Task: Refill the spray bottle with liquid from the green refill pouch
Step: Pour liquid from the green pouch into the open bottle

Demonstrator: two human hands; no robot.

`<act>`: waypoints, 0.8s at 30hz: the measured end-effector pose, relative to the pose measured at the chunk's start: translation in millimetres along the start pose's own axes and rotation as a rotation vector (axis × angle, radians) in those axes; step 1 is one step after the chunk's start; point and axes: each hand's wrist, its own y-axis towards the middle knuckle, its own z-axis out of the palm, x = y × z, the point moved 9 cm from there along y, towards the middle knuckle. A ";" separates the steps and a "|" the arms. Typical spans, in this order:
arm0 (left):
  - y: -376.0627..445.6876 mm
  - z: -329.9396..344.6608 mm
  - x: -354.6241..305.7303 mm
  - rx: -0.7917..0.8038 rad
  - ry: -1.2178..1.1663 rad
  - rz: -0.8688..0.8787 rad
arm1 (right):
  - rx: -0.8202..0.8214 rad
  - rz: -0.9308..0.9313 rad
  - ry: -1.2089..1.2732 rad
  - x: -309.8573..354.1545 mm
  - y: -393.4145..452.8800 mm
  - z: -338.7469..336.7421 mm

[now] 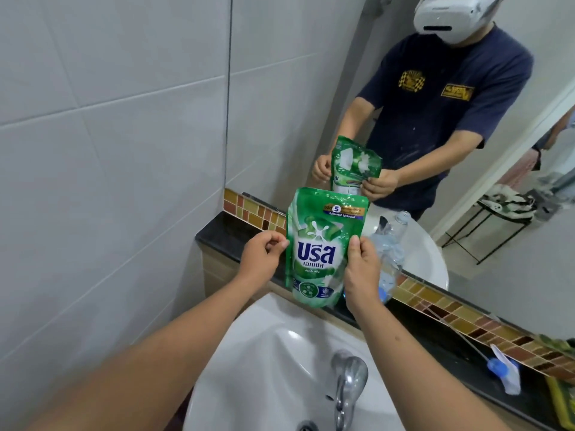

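I hold the green refill pouch [320,244] upright over the black counter [227,234], behind the sink. My left hand [261,259] pinches its left edge. My right hand [362,272] grips its right edge with the thumb on the front. The pouch's top looks closed. A clear spray bottle [389,250] with no top stands on the counter just behind my right hand, partly hidden by it. Its spray head [504,373], blue and white with a long dip tube, lies on the counter to the right.
A white sink [264,353] with a chrome tap [347,384] is right below my arms. A mirror [311,88] above a mosaic tile strip [451,309] shows a person holding the pouch. Grey wall tiles close off the left.
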 end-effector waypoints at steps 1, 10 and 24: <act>9.0 -8.1 6.4 -0.021 0.016 -0.007 | 0.012 -0.016 -0.016 1.2 4.2 12.9; 88.3 -59.4 54.2 -0.169 0.147 0.018 | 0.106 -0.099 -0.232 -10.7 56.0 104.9; 138.0 -70.5 103.3 -0.215 -0.012 0.006 | 0.132 -0.024 -0.054 -44.0 75.2 152.4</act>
